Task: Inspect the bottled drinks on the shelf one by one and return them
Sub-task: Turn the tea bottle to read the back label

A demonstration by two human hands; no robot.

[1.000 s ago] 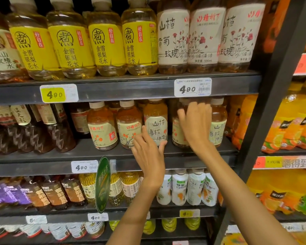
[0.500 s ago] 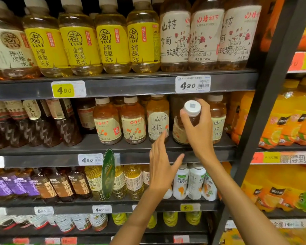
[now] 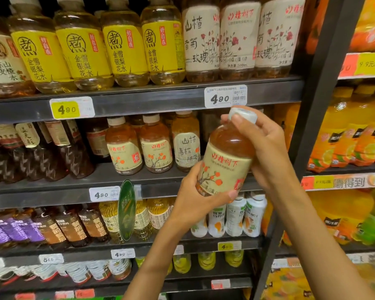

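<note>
Amber bottle (image 3: 225, 163) is tilted in front of the middle shelf (image 3: 160, 189), left hand (image 3: 195, 200) cupping its base, right hand (image 3: 266, 146) grasping its cap, partly hiding the white bottles (image 3: 236, 219) below.

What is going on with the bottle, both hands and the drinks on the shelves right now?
Amber bottle: off the shelf, tilted, cap on, held in both hands.
Right hand: grips the bottle's neck and cap.
Left hand: holds the bottle's bottom end.
Yellow-label bottles: upright on the top shelf, capped.
Matching amber bottles: upright on the middle shelf, capped.
White bottles: standing on the shelf below.
</note>
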